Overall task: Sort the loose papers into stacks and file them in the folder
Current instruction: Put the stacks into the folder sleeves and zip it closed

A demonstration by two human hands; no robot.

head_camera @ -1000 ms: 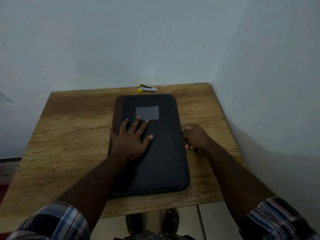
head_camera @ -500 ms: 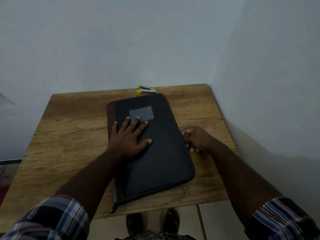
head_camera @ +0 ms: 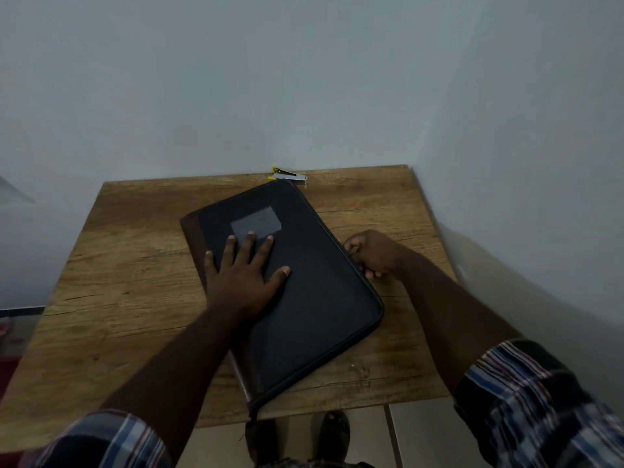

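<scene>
Blue plaid sleeves (head_camera: 101, 440), rolled up

Black zippered folder (head_camera: 314, 282), closed, flat on the surface (head_camera: 128, 282), turned askew, grey label patch on top

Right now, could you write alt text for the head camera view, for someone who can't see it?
A person's left hand presses flat on a closed black folder lying askew on a wooden table, while the right hand grips its right edge. A small stapler sits by the wall.

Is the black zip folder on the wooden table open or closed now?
Closed: the black zip folder lies flat, cover down, left hand pressing on it; no papers show.
</scene>
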